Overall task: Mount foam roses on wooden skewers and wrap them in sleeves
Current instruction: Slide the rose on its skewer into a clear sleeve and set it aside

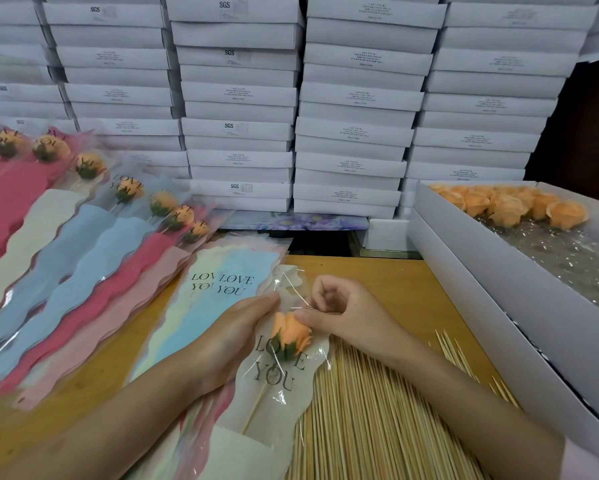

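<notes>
An orange foam rose point(290, 332) on a wooden skewer point(255, 407) lies inside a clear sleeve point(280, 379) printed "LOVE YOU", in front of me on the table. My left hand point(234, 336) lies along the sleeve's left edge, fingers nearly straight, fingertips at its top. My right hand point(343, 315) has curled fingers: the thumb presses the rose's tip through the film, and the fingers pinch the sleeve's upper edge. Loose wooden skewers point(371, 420) lie in a heap under my right forearm. A stack of empty sleeves point(218, 268) lies just left of my hands.
Several wrapped roses in pink, cream and blue sleeves point(83, 237) fan out at the left. A white box point(481, 282) at the right holds loose orange roses point(506, 206). Stacked white boxes point(242, 98) form a wall at the back. Bare wooden table point(388, 275) shows between.
</notes>
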The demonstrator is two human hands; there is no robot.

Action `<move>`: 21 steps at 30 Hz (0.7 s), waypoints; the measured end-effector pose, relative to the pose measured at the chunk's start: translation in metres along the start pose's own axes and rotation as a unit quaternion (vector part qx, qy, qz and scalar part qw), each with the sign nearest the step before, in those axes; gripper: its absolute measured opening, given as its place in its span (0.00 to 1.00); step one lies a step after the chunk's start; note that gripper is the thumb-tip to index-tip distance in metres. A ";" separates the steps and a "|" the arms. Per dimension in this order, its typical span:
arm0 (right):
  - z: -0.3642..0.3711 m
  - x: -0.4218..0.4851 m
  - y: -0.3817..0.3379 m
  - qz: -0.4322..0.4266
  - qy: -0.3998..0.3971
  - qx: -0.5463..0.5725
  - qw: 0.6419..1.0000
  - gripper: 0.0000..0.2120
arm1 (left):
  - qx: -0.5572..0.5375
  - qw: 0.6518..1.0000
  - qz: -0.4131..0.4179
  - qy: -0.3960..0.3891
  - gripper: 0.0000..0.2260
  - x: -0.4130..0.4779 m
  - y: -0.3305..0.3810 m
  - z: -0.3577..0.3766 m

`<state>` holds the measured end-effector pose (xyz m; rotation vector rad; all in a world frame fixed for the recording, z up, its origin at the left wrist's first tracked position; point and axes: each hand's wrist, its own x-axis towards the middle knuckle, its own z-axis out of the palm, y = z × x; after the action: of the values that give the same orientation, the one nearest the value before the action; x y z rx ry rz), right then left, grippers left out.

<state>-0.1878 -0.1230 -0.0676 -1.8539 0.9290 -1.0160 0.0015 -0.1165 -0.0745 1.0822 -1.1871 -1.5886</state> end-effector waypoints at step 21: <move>-0.002 0.001 0.004 0.020 0.031 0.085 0.996 0.10 | 0.037 0.999 -0.004 -0.027 0.25 -0.006 -0.002 0.000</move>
<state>-0.1895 -0.1263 -0.0700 -1.6651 0.8851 -1.0982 0.0026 -0.1104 -0.0751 1.0980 -1.2879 -1.5991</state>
